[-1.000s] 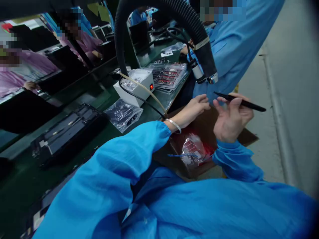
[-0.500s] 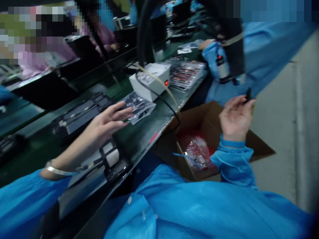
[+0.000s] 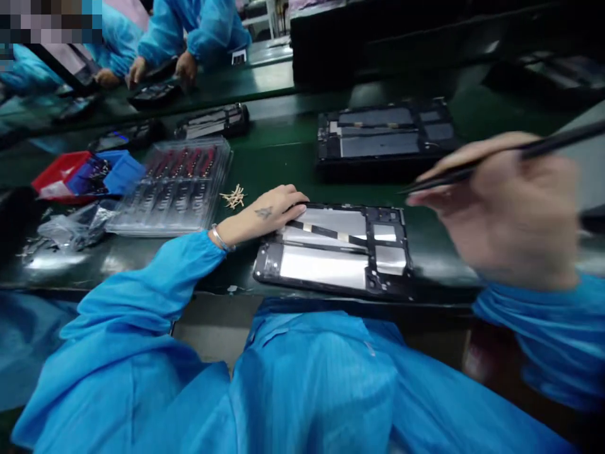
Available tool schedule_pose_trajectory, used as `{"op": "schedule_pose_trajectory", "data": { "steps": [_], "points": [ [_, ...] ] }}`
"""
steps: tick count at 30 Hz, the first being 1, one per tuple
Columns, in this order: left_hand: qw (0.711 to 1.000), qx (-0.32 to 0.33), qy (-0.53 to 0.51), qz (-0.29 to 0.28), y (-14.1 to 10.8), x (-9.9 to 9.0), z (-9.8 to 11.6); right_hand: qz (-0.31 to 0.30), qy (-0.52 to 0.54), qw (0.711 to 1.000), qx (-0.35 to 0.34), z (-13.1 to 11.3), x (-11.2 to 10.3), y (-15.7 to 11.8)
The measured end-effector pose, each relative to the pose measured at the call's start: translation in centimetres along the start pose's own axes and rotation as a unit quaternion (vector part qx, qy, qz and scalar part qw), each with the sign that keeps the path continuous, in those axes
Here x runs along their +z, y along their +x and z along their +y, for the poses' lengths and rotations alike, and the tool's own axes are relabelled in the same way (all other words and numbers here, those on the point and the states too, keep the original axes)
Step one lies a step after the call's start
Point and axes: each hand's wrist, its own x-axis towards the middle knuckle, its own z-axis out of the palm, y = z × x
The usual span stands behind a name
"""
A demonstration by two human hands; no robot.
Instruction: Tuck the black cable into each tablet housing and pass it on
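Observation:
An opened tablet (image 3: 324,265), its silver battery panels and black ribbon cable exposed, lies on the green bench in front of me. My left hand (image 3: 281,208) holds it by its far left corner, fingers over the edge and thumb on the frame. Above the bench to the right, my right hand (image 3: 510,208) is closed round a pair of black tweezers (image 3: 454,176), blurred by motion. The tweezers' tips point left, apart from the tablet and just beyond its far right corner.
Behind stands a second opened tablet (image 3: 378,135). To the left are a pile of small tan strips (image 3: 233,197), stacked clear trays (image 3: 165,205) of parts, a blue bin (image 3: 123,170), a red bin (image 3: 61,173) and plastic bags (image 3: 70,227). Co-workers' hands (image 3: 184,66) are across the bench.
My view has swung from the side carton to the bench. My left hand has come onto the tablet. My right hand, with a dark object earlier, now holds tweezers over the bench.

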Motion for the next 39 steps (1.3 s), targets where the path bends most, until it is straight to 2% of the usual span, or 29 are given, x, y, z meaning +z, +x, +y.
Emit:
{"op": "schedule_pose_trajectory", "data": {
  "steps": [3,5,9,15,22,39],
  "points": [
    [1.000,0.001,-0.021,0.020,-1.5,0.9,0.3,-0.063,-0.044,0.996,0.035,2.4,4.1,2.6],
    [0.999,-0.006,-0.034,0.032,-2.0,1.1,0.3,-0.083,-0.119,0.989,0.039,4.1,5.2,3.3],
    [0.996,-0.004,-0.072,0.043,-2.2,1.5,0.2,-0.075,-0.213,0.972,0.067,5.3,4.5,3.0],
    [0.994,-0.001,-0.085,0.064,-2.3,2.2,0.1,-0.087,-0.242,0.957,0.134,4.4,3.8,2.6],
    [0.993,0.012,-0.082,0.079,-2.4,2.8,-0.3,-0.121,-0.335,0.928,0.111,3.8,4.3,2.8],
    [0.995,-0.002,-0.086,0.058,-2.3,2.0,0.3,-0.117,-0.300,0.937,0.139,3.7,4.5,3.0]
  ]
}}
